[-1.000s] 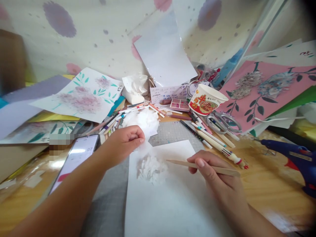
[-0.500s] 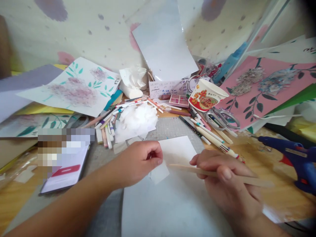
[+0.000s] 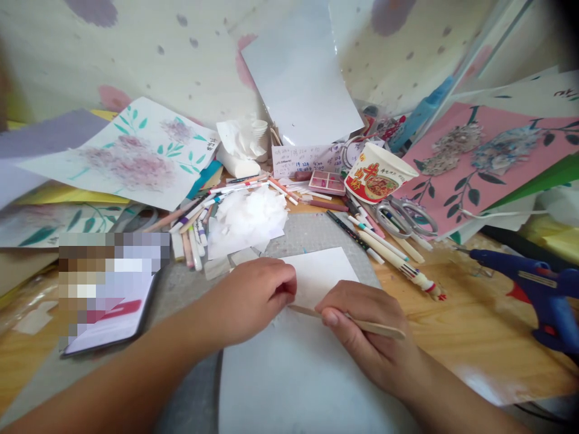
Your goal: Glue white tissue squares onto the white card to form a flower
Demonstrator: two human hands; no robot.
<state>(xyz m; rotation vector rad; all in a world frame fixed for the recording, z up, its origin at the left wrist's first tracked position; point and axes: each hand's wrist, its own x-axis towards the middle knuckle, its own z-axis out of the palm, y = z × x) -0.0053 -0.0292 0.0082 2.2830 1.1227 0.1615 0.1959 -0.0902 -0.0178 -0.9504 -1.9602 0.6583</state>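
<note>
My right hand (image 3: 362,328) grips a flat wooden craft stick (image 3: 380,328) like a pen, its tip pointing left. That tip reaches the fingertips of my left hand (image 3: 265,295), which is closed in a pinch, knuckles up. The small thin white paper seen in those fingers a moment earlier is now mostly hidden behind them and the stick. Both hands are over a large white sheet (image 3: 289,380) lying on a grey mat (image 3: 312,229). Just beyond my left hand a heap of small white paper pieces (image 3: 248,211) rests on a paper.
A phone (image 3: 113,325) lies at left. Several pens and markers (image 3: 194,241) surround the paper heap. At right are a noodle cup (image 3: 377,175), scissors (image 3: 398,220) and a blue glue gun (image 3: 525,271). Flower pictures (image 3: 131,157) stand at left and on pink paper (image 3: 456,211) at right.
My right hand has moved left with the craft stick, bringing its tip to my left fingertips. The small white paper has gone mostly out of sight there. My left hand has barely moved.
</note>
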